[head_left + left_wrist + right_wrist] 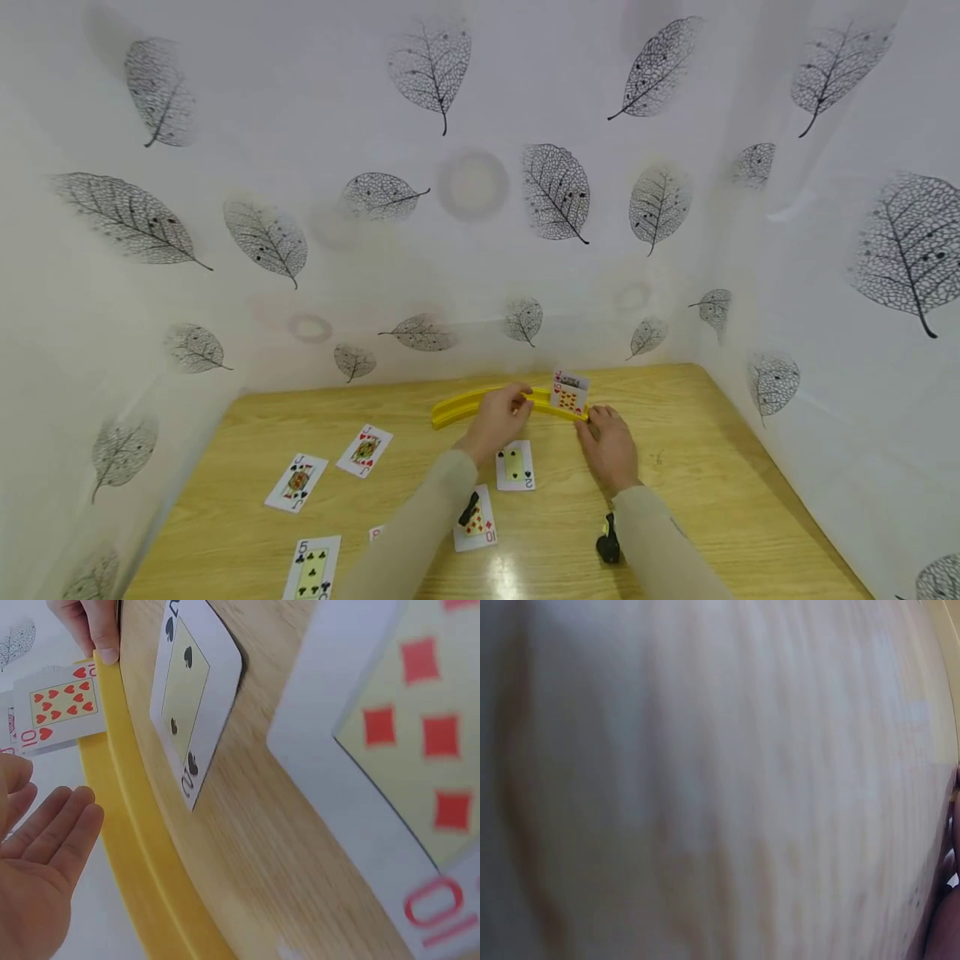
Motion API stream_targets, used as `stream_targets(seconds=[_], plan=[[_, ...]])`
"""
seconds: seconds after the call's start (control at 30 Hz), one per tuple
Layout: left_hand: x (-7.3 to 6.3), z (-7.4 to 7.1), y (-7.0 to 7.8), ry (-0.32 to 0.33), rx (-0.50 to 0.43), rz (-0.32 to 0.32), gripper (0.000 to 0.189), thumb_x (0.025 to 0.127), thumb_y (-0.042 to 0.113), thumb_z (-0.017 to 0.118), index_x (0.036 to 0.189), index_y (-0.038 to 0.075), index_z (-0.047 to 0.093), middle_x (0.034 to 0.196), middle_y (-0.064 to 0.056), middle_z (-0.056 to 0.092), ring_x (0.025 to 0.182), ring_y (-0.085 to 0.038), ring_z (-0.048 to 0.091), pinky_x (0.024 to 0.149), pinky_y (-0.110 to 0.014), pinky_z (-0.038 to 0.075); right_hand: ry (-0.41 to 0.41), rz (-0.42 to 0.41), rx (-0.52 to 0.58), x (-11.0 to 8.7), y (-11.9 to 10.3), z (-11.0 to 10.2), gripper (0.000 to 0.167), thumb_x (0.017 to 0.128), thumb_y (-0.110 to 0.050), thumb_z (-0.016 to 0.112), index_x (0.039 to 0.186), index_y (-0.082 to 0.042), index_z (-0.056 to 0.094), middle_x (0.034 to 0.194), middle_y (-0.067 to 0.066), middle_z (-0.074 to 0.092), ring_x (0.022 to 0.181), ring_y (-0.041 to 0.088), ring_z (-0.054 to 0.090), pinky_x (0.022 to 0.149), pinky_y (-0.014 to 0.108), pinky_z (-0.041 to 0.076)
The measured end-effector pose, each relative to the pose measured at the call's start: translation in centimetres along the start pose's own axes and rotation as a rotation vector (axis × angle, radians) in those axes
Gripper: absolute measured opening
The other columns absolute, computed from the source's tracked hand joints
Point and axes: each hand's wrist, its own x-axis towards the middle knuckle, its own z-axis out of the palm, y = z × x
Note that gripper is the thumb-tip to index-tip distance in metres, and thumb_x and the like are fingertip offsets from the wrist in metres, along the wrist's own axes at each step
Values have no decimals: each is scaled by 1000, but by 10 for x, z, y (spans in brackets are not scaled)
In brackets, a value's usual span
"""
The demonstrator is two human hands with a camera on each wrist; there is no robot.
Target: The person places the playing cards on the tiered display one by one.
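White red-suited jack playing card (365, 451): flat on wood-grain tabletop (697, 467). Curved yellow card rack (453, 408): on tabletop, to its right. Left hand (501, 421): at rack's middle, fingers loose, gripping nothing. White two of spades (514, 465): flat, before rack. White ten of hearts (567, 401): standing in rack. Right hand (613, 448): thumb and fingers clamped on rack's right end.

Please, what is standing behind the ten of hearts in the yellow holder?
Behind the ten of hearts in the yellow holder, a jack shows its upper part. The ten covers the rest, so I cannot tell whether anything else is hidden there.
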Motion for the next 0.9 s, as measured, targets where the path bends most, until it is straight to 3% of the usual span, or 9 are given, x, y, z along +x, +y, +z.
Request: stream_targets(seconds=[0.3, 0.47, 0.77, 0.9], plan=[[-21, -33, -16, -12, -10, 74, 29, 106, 11, 62, 134, 2, 66, 126, -17, 75, 112, -29, 74, 97, -48, 62, -21, 10, -29, 0, -7, -4, 56, 110, -31, 56, 146, 11, 53, 153, 30, 53, 150, 50, 40, 125, 63, 32], [-37, -51, -27, 10, 59, 68, 29, 106, 16, 64, 133, 4, 67, 129, -16, 75, 115, -32, 73, 98, -52, 60, -30, 12, -18, -1, -7, -6, 56, 110, -31, 56, 146, 12, 54, 154, 30, 52, 150, 50, 39, 125, 64, 31], [-68, -90, -41, 54, 114, -23, 31, 103, 17, 69, 133, 7, 69, 129, -17, 75, 118, -35, 72, 103, -56, 58, -43, 10, -12, -2, -7, -8, 54, 110, -29, 56, 146, 12, 53, 154, 30, 52, 151, 50, 39, 125, 63, 31], [-81, -103, -55, 85, 144, -4, 33, 101, 14, 72, 132, 5, 70, 124, -19, 76, 114, -37, 73, 100, -59, 58, -25, -5, -6, -2, -9, -7, 52, 110, -27, 57, 144, 12, 55, 152, 31, 54, 149, 51, 41, 125, 64, 32]])
